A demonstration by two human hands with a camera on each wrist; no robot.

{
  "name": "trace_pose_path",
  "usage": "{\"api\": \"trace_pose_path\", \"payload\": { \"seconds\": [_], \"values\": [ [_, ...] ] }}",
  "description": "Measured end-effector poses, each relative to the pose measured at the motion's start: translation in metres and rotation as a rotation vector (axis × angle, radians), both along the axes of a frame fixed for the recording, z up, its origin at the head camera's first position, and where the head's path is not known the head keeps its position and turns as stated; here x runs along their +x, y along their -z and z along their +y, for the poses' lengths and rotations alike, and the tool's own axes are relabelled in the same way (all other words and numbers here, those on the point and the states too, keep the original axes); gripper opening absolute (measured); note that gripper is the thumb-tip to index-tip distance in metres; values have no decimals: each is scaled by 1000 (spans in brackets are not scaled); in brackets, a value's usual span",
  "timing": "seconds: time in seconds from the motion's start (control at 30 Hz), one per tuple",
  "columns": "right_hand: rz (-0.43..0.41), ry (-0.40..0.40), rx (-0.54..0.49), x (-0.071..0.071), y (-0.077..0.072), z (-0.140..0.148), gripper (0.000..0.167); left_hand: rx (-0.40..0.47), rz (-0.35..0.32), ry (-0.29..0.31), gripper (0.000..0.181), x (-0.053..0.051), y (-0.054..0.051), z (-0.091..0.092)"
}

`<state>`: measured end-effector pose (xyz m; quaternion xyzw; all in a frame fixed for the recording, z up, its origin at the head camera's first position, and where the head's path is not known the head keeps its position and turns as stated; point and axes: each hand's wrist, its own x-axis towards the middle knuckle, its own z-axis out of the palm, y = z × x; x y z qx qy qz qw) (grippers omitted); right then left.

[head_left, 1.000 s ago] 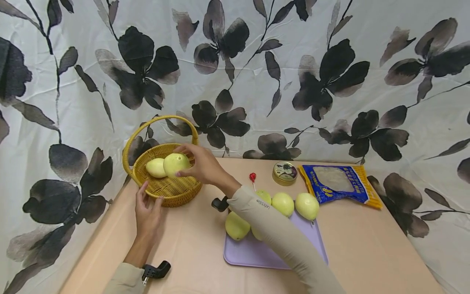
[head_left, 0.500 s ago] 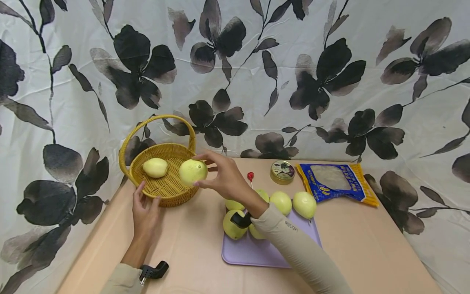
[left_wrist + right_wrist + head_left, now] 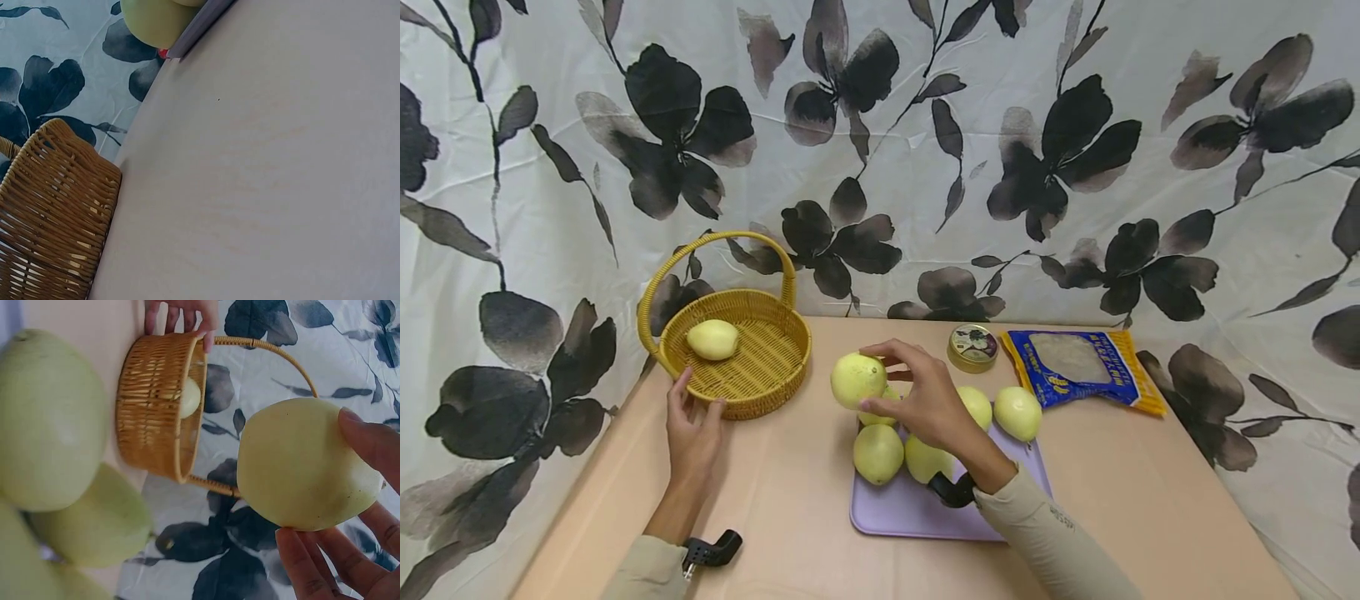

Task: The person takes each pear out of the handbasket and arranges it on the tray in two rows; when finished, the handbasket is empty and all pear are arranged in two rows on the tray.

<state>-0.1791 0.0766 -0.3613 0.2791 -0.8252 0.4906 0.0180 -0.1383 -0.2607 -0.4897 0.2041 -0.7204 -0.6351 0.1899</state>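
My right hand holds a yellow-green pear between thumb and fingertips, above the left side of the lilac tray. In the right wrist view the thumb and fingertips press on opposite sides of this pear. Several more pears sit on the tray, among them a front one; my right hand partly covers the group. My left hand rests its fingers against the near side of the yellow wicker basket, touching the rim. One pear lies inside the basket at its left.
Behind the tray stands a round tin. Beside it lies a blue and yellow packet with a see-through window. A floral cloth hangs along the table's back edge. A small red object shows by the tray in the left wrist view.
My right hand has lifted a pear out of the basket and carried it right, over the tray's left side. My left hand stays at the basket. The red lollipop is now hidden in the head view.
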Motion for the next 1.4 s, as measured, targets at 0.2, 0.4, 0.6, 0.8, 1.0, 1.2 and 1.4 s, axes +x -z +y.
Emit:
{"api": "trace_pose_path", "payload": {
  "seconds": [0.2, 0.4, 0.6, 0.8, 1.0, 1.2, 1.4],
  "values": [
    [-29, 75, -25, 12, 11, 34, 61, 4, 1, 10, 74, -1, 1, -2],
    [-64, 176, -16, 24, 23, 68, 64, 23, 11, 9, 76, -3, 2, -3],
    [-68, 276, 1, 35, 35, 98, 63, 0, 31, 6, 75, -2, 0, 0],
    [-86, 351, 48, 47, 46, 120, 61, 3, 7, -1, 73, 0, -2, 1],
    [-116, 412, 107, 56, 59, 134, 63, 10, 13, -3, 74, 0, -1, 2],
    [-140, 439, 114, 61, 74, 141, 62, 1, 23, 4, 75, -1, -1, 1],
    [-177, 440, 104, 63, 91, 140, 63, 9, 18, 10, 76, -2, 0, -1]
  ]
}}
